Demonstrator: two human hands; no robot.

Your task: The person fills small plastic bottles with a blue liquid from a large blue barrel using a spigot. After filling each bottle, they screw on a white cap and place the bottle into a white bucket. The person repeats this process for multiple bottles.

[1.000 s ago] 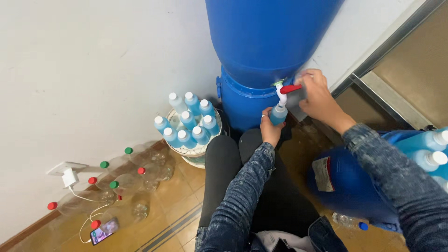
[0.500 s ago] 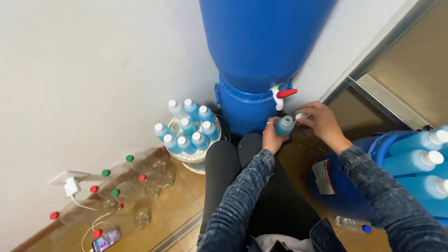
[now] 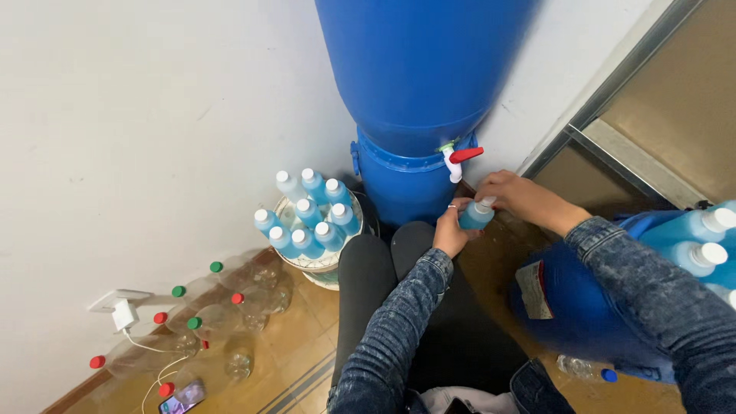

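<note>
Lying at the far left on the wooden floor (image 3: 307, 345), clear empty bottles (image 3: 230, 322) with red and green caps are resting on their sides beside a charger and a phone. Next to them, a round basket (image 3: 318, 264) is holding filled blue bottles (image 3: 307, 218) standing upright with white caps.

At the middle, the left hand (image 3: 448, 230) is wrapping its fingers (image 3: 452, 208) around the lower body of the small blue bottle (image 3: 475, 215), gripping it from the left and below. The bottle is standing nearly upright, its long axis running up towards the white tap with a red lever (image 3: 458, 159) on the big blue drum (image 3: 418, 92), just under and slightly right of the spout.

The right hand (image 3: 514, 195) is closing its fingers over the bottle's white cap from the right and above, so both hands are touching it, the right at the top. Farther right, a blue tub (image 3: 583, 307) is carrying more filled bottles.
</note>
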